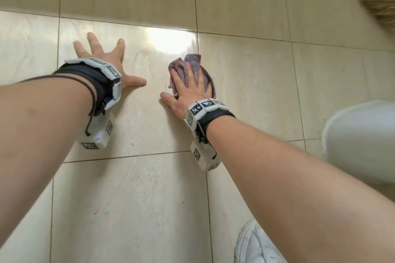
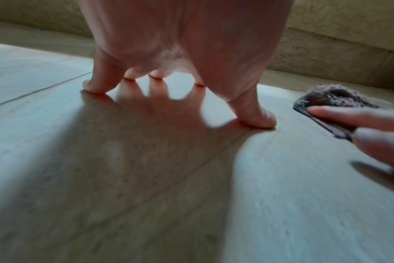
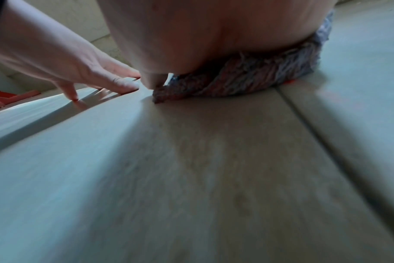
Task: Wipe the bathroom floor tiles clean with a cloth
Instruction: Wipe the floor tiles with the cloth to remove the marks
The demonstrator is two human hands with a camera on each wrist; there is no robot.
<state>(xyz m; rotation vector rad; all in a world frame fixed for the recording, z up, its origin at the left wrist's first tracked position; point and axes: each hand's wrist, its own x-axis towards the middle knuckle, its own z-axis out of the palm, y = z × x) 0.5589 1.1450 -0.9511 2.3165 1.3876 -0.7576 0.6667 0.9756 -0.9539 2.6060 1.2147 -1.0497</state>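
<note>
Beige floor tiles (image 1: 139,188) show specks nearer the person. Wiping is underway: right hand (image 1: 188,89), fingers flat, presses the cloth (image 1: 195,62); left hand (image 1: 102,60) braces, fingers splayed. Next, likely sweep toward those specks.

We see beige floor tiles (image 1: 132,188) of glossy, smooth ceramic or stone, faintly mottled, throwing back a bright glare. The cloth (image 1: 192,64) is rough, nubby terry in faded purple-grey with frayed edges. The shoe (image 1: 254,245) looks like matt white fabric.
</note>
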